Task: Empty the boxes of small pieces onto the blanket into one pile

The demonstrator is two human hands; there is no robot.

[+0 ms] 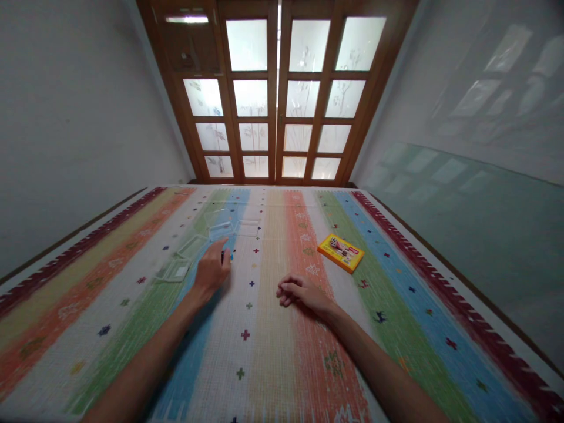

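My left hand (213,267) lies on the striped cloth (273,352), its fingertips pinching a small dark and blue thing (228,254) that I cannot name. Just beyond it are several clear plastic pieces: a clear box (220,224), a flat clear lid (248,228) and two clear trays (174,270) to the left. My right hand (299,292) rests on the cloth near the middle, fingers loosely curled, holding nothing. A yellow card box (341,252) lies about a hand's length beyond and to the right of it.
The striped cloth covers the whole surface up to wooden doors with frosted glass panes (277,100) at the far end. White walls rise on the left and right, the right one with a green lower part (462,223).
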